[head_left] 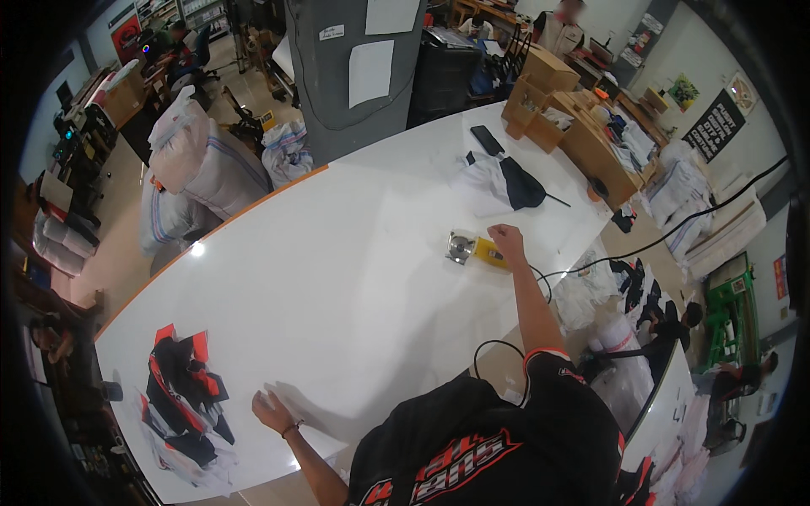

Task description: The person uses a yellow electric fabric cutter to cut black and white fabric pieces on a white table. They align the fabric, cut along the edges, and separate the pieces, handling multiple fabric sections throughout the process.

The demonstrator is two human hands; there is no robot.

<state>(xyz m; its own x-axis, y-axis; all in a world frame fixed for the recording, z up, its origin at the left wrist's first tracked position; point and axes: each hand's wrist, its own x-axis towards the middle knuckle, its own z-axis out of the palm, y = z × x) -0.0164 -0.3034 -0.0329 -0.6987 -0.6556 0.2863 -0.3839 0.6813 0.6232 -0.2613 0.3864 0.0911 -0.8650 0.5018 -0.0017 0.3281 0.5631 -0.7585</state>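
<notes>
My right hand [509,244] is closed round a yellow electric cloth cutter [487,250], whose round metal head points left on the white table [337,253]. A black cord runs from the cutter's rear past my forearm. My left hand [274,412], with a dark band at the wrist, is at the table's near left part, fingers apart and holding nothing. Just left of it lies a loose pile of black, red and white cut fabric [183,392]. Beyond the cutter rests a black and white cloth bundle [515,182], with a dark phone [486,140] behind it.
Cardboard boxes [548,80] stand at the table's far right end. A grey pillar [354,80] rises beyond the far edge. Stuffed white sacks [207,164] sit on the floor at far left. A hanging black cable [666,239] crosses the right side. Other people work around the room.
</notes>
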